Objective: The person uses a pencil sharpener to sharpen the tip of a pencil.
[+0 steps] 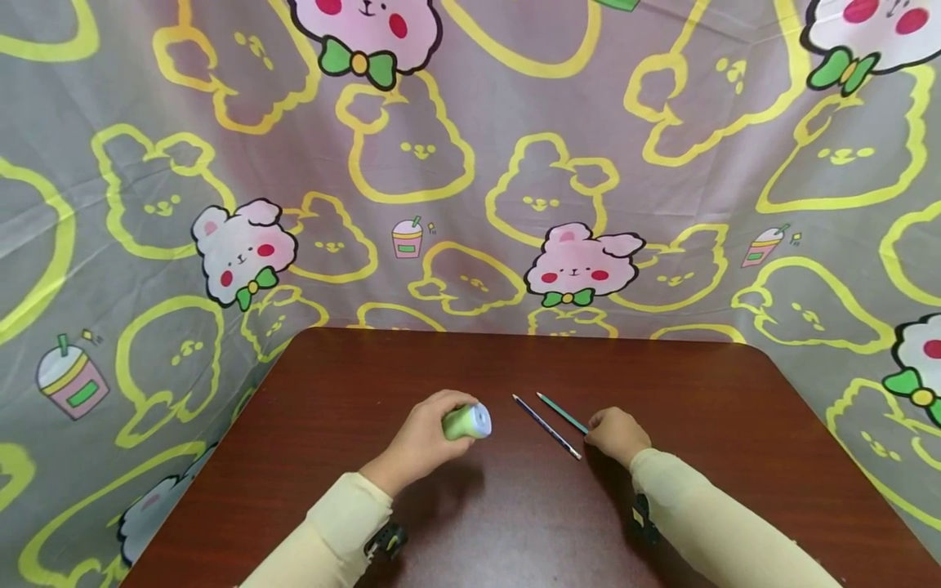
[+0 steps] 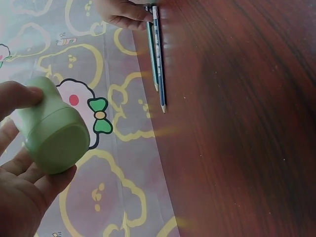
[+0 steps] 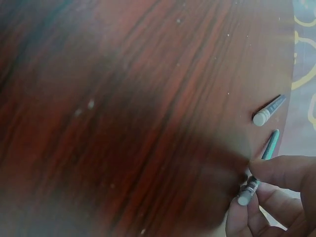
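My left hand (image 1: pixel 422 441) grips a small green cylindrical pencil sharpener (image 1: pixel 461 422), held tilted above the table. Its pale blue end, with a small dark opening, faces right in the head view; the left wrist view shows its rounded green base (image 2: pixel 61 145). With thumb and fingers, my right hand (image 1: pixel 619 435) pinches a teal pencil (image 1: pixel 562 412) near its eraser end (image 3: pixel 245 198). That pencil's sharpened tip points away toward the back left. Alongside lies a dark blue patterned pencil (image 1: pixel 546 425) with a white eraser, on the table and untouched by either hand.
A dark reddish-brown wooden table (image 1: pixel 367 367) with rounded far corners lies under both hands. Around its back and sides hangs a grey curtain (image 1: pixel 470 220) printed with cartoon animals. Dark wrist-worn devices (image 1: pixel 385 539) sit below both cream sleeves.
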`<state>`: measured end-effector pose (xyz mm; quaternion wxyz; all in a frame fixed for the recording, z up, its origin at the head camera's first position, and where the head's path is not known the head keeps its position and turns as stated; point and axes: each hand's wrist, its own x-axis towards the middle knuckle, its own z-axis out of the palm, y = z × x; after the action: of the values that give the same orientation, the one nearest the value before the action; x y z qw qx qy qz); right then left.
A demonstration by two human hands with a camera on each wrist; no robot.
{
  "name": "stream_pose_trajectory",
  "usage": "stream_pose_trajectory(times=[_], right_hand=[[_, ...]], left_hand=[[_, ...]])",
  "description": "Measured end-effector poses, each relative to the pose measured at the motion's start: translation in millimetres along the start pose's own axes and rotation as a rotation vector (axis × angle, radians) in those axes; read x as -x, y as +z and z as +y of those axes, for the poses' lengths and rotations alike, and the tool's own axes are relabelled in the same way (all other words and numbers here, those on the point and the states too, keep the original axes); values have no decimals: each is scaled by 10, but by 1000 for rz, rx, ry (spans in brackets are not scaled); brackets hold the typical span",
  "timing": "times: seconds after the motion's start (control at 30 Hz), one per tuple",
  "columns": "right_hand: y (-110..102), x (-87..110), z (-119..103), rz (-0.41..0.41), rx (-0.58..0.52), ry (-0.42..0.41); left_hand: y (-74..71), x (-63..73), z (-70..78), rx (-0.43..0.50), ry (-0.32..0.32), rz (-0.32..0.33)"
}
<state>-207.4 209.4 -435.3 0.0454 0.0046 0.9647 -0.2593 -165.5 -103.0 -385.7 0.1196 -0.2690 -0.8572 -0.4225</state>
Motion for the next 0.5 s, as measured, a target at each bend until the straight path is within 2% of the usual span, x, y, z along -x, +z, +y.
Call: stream_pose_trajectory(times=[0.3, 0.5], right_hand=[[2, -3, 9, -7, 6, 5], [9, -24, 33, -7, 6, 6]], left_hand=[[89, -55, -61, -10, 2, -37], [157, -101, -115, -10, 1, -32]])
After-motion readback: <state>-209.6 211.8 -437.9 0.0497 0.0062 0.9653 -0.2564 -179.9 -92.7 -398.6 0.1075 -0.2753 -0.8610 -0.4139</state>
